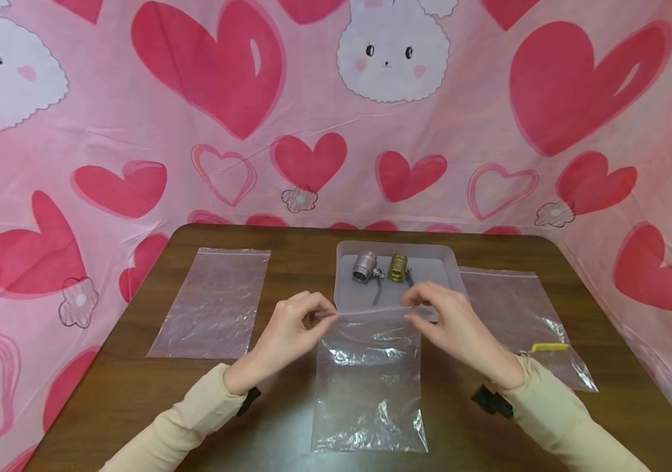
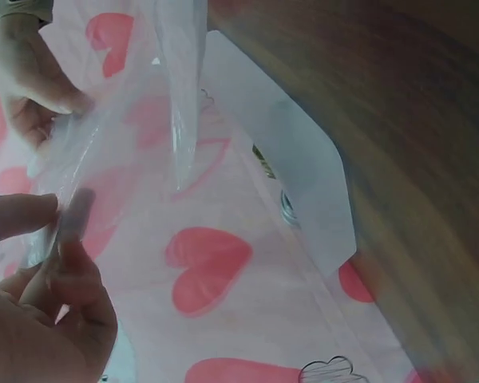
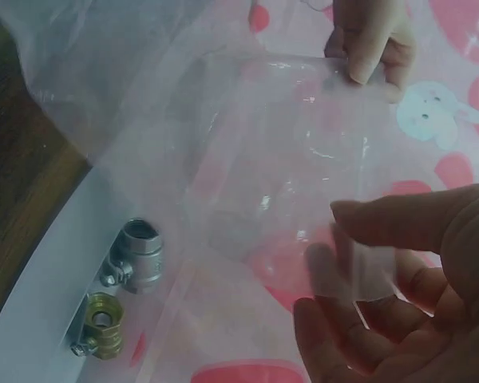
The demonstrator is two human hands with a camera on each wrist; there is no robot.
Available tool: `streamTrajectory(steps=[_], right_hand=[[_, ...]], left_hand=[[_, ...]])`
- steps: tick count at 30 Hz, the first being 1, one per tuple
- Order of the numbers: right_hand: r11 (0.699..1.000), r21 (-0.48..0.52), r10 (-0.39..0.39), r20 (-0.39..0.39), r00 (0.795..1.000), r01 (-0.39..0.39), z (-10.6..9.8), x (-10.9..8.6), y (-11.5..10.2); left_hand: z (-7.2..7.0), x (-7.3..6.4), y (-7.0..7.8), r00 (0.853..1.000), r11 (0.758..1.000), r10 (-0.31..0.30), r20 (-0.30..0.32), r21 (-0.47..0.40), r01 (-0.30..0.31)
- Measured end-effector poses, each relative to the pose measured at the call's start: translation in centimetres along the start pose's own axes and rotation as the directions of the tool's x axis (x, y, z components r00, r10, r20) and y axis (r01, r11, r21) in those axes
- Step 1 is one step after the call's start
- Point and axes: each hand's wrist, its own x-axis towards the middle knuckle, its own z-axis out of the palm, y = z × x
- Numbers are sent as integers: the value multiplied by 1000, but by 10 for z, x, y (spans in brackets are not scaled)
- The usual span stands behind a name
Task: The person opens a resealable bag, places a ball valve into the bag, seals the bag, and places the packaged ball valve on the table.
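Note:
A clear plastic zip bag (image 1: 371, 393) hangs between both hands above the table, its top edge toward the tray. My left hand (image 1: 294, 331) pinches the bag's top left corner between thumb and fingers. At the top right corner, my right hand (image 1: 456, 328) holds the bag with curved fingers; in the right wrist view the thumb (image 3: 399, 227) is on the near side and fingertips show through the plastic. Beyond the bag, a shallow translucent tray (image 1: 444, 255) holds a silver metal valve (image 1: 364, 267) and a brass-coloured valve (image 1: 397, 267), each with a small lever.
Another clear zip bag (image 1: 212, 305) lies flat at the table's left. A third bag (image 1: 513, 301) lies at the right, partly behind my right forearm, with a yellow strip (image 1: 550, 347) near it. A heart-patterned pink cloth (image 1: 241, 111) hangs behind the brown table (image 1: 123, 393).

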Motion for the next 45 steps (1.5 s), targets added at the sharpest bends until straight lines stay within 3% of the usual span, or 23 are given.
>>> streamTrajectory(steps=[4,8,12,18,23,31,39,45], right_hand=[[999,42,-13,7,1000,13,2,2,2],[997,64,-34,9,999,33,4,4,1],[995,91,-53,30,998,50,6,5,-1],[990,117,-89,84,993,79,5,5,-4],[984,153,-109,131,985,88,0,8,-8],[991,130,-52,228,972,22,-6,12,-14],[994,107,-37,297,954,5,-10,12,-15],[987,160,-64,328,942,12,-13,12,-13]], left_hand=[[0,1,2,1000,996,28,-5,88,-27],[1,5,3,995,987,101,2,128,-100],[4,9,5,987,978,155,35,133,-158],[7,10,6,981,976,179,71,116,-186],[7,10,7,972,956,229,54,176,-235],[9,8,10,951,923,309,25,234,-306],[12,8,12,925,888,379,-2,282,-363],[11,8,14,920,884,392,-9,281,-373]])
